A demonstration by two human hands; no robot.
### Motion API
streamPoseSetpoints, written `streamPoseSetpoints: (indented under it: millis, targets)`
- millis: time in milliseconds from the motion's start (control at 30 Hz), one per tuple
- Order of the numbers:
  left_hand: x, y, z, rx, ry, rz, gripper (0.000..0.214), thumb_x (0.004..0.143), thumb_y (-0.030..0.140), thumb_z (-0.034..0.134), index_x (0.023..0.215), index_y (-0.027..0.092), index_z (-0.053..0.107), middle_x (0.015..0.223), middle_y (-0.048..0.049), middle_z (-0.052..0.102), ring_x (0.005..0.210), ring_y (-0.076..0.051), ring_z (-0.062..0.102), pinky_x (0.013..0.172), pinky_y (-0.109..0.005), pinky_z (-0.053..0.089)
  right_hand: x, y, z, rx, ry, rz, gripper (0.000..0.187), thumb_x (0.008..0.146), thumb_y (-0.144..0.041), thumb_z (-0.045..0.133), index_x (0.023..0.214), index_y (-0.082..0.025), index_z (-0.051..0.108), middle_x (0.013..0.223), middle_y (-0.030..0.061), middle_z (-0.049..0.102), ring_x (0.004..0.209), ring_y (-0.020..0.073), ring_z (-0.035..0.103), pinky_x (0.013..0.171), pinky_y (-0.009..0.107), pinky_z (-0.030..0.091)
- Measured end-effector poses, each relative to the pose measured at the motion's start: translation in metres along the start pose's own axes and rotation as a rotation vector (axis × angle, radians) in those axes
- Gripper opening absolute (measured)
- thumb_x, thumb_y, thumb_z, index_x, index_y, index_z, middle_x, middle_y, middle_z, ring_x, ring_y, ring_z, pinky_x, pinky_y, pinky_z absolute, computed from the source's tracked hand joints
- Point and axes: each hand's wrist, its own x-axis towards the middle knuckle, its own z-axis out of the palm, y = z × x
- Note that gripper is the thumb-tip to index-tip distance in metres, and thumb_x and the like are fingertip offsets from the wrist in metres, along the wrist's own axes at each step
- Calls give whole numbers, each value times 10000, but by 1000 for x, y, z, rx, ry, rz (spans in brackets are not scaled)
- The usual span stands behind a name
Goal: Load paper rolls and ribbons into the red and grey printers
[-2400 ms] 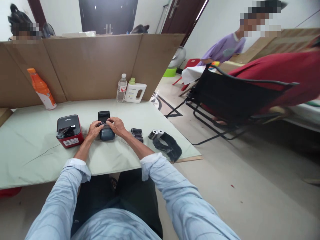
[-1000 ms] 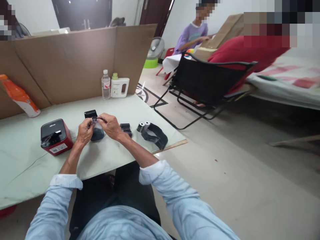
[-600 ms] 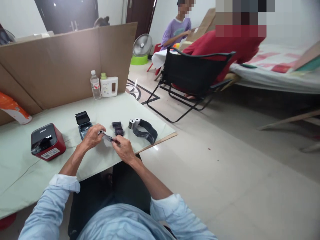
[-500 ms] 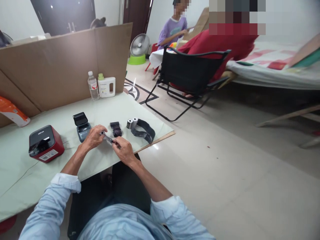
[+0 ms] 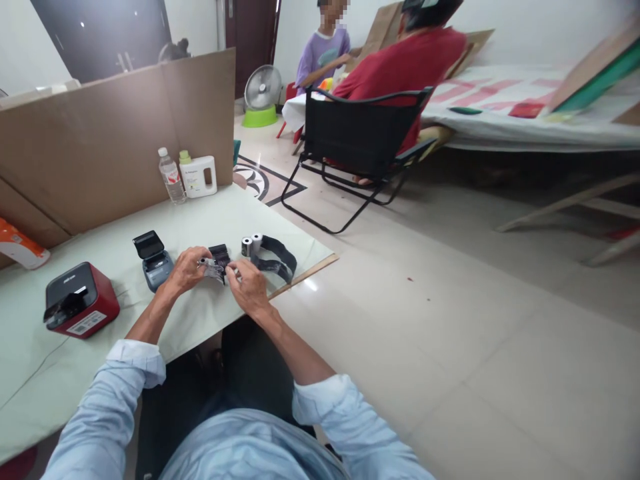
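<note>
My left hand (image 5: 191, 269) is closed around a small paper roll (image 5: 203, 263), whose white end shows at the fingertips. A short, crumpled paper strip (image 5: 215, 270) runs from that roll toward my right hand (image 5: 249, 287). The thumb and fingers of this hand are pinched at the strip's far edge; the exact grip is partly hidden. Just behind the strip lies a dark roll (image 5: 219, 253) with a loose length. Two more paper rolls (image 5: 251, 244) stand to the right, a long black strip (image 5: 281, 253) curling from them. Left of my hands sits a small label printer (image 5: 157, 267), its lid raised.
A red and black printer (image 5: 83, 300) stands at the left of the covered table (image 5: 200, 220). A water bottle (image 5: 173, 177) and white jug (image 5: 199, 177) stand before a cardboard screen (image 5: 125, 133). Beyond are a black folding chair (image 5: 365, 127) with a person in red, another person in purple, and a fan (image 5: 263, 88).
The view has shifted slightly to the right. Between my hands the paper strip looks wider and more spread out. My right fingers are a little higher beside it.
</note>
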Motion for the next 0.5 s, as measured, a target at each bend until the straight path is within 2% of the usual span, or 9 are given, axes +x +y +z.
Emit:
streamPoseSetpoints:
  millis: [100,233,333,500]
  targets:
    - [-4,1,-2,-4,8,5,335,730,68,621,991,238,746,980,-47,752,912,-231,671,922,-367,549,16,5,5,-114,-6,137,249,986,-444,669,1095,-226,720,1122,116,716,1044,280,684,852,359,526]
    - [-10,2,-5,-4,32,14,315,756,71,612,996,227,743,974,-63,744,896,-230,671,863,-363,562,28,7,16,-197,-85,222,296,894,-481,809,1041,-240,720,1157,139,698,1092,314,682,840,370,526]
    - [-10,3,-7,-20,49,11,305,755,68,614,982,223,745,965,-65,739,883,-230,671,829,-361,567,29,8,21,-221,-109,217,216,896,-421,803,965,-241,706,1143,135,700,1086,311,679,832,365,525]
    - [-6,3,-7,-39,70,10,317,732,47,623,959,230,748,972,-58,744,905,-232,673,844,-362,572,28,13,22,-151,-76,130,73,943,-291,659,897,-234,658,1026,101,714,1007,259,662,833,324,505]
